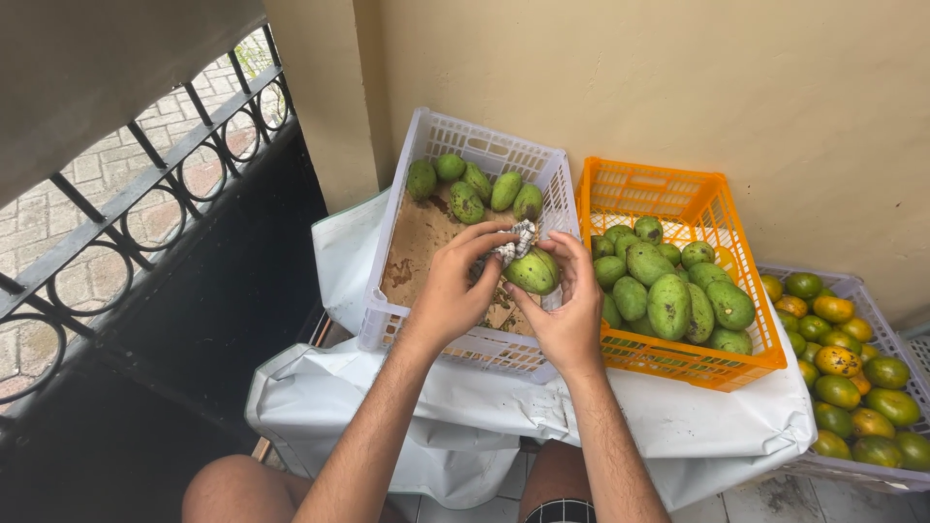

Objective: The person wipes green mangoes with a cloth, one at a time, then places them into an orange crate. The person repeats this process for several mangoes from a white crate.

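Right hand (570,308) wrapped around one green mango (533,272), fingers curled on it from the right side, holding it up over the white crate (387,320). Left hand (453,289) pinched shut on a crumpled patterned rag (513,242), pressed against the top of that same mango. Looks like a wipe-down in progress, judging by the grip.

Progress, as far as can be judged: white crate mostly bare, brown cardboard liner (417,247) showing, with only a small bunch of mangoes (475,189) pushed up at the far end against the wall. Orange crate (678,363) just beside it on the right, holding a good pile of mangoes (668,286). So probably more than half done if the pile in the orange one is the finished lot, with a handful left plus the one in hand. Can't tell for sure which crate is the "done" side though.

Further right, a grey crate (862,291) full of green-and-orange citrus (843,378), untouched by either hand. Both mango crates sitting on a white plastic sheet (329,397), black iron railing (126,203) off to the left.
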